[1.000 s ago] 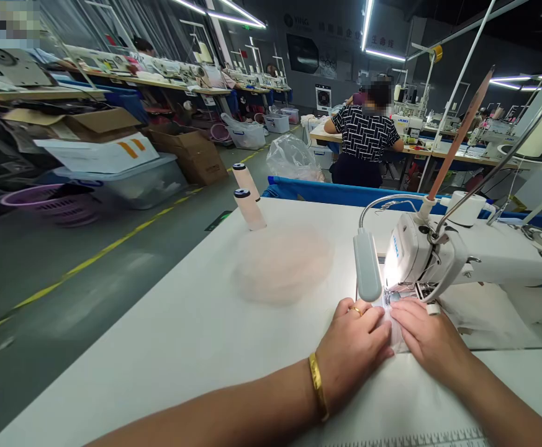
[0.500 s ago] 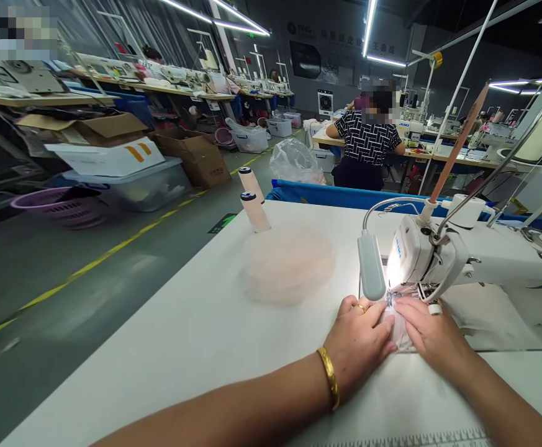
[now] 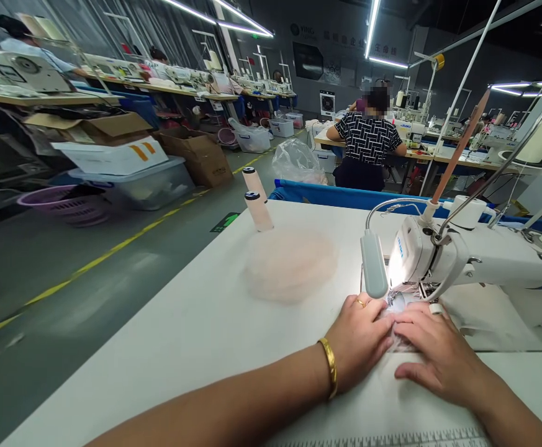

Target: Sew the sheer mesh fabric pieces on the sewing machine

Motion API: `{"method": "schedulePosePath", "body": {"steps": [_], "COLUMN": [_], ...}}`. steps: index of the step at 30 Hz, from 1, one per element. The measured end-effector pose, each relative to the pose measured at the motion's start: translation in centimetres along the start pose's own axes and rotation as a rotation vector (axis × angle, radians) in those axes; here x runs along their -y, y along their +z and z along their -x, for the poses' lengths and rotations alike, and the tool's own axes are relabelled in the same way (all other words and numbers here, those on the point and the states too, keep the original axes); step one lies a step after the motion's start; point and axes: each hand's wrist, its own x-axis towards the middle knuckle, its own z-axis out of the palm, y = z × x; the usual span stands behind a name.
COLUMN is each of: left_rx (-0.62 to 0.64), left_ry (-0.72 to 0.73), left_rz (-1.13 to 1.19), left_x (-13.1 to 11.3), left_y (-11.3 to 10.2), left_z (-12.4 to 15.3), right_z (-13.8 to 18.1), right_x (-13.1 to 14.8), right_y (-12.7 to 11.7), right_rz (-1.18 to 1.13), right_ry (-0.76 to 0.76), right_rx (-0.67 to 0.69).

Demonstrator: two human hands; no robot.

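Observation:
My left hand [image 3: 361,338], with a gold ring and bangle, lies on a small pale piece of fabric [image 3: 397,338] on the white table [image 3: 196,335], its fingers curled down onto the cloth. My right hand [image 3: 433,354] rests beside it on the same fabric, fingers stretched flat and pressing. Both hands sit just in front of the needle area of a white sewing machine [image 3: 461,261], whose lamp [image 3: 374,267] lights the cloth. Most of the fabric is hidden under my hands.
A pile of sheer pinkish fabric [image 3: 292,264] lies on the table to the left of the machine. Two thread cones [image 3: 256,202] stand at the far edge. A person in a patterned top [image 3: 367,146] works at another bench ahead. Boxes and bins [image 3: 126,161] line the aisle.
My right hand has slid back toward me and spread wider over the fabric. My left hand has shifted slightly right. The view has drifted a little.

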Motion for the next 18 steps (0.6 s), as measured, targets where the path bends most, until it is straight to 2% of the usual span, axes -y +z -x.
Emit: {"method": "schedulePosePath", "body": {"steps": [3,6,8,12,18], "left_rx": [0.018,0.039,0.039,0.039,-0.045], "left_ry": [0.026,0.021,0.002,-0.037,-0.038], "left_rz": [0.072,0.135,0.166,0.189,0.223], "left_x": [0.6,1.4,1.9,2.1,1.9], "left_y": [-0.3,-0.3,-0.2,0.1,0.2], "left_z": [-0.1,-0.6,-1.2,-2.2,-2.8], "right_z": [0.4,0.6,0.6,0.4,-0.4], "right_x": [0.4,0.1,-0.3,-1.1,-1.3], "right_y": [-0.2,0.4,0.8,0.9,0.6], "right_rz": [-0.003,-0.052,-0.127,-0.328,-0.542], "right_ry": [-0.029,-0.037,0.052,0.336,0.435], "right_rx": [0.028,-0.003,-0.052,-0.187,-0.242]}}
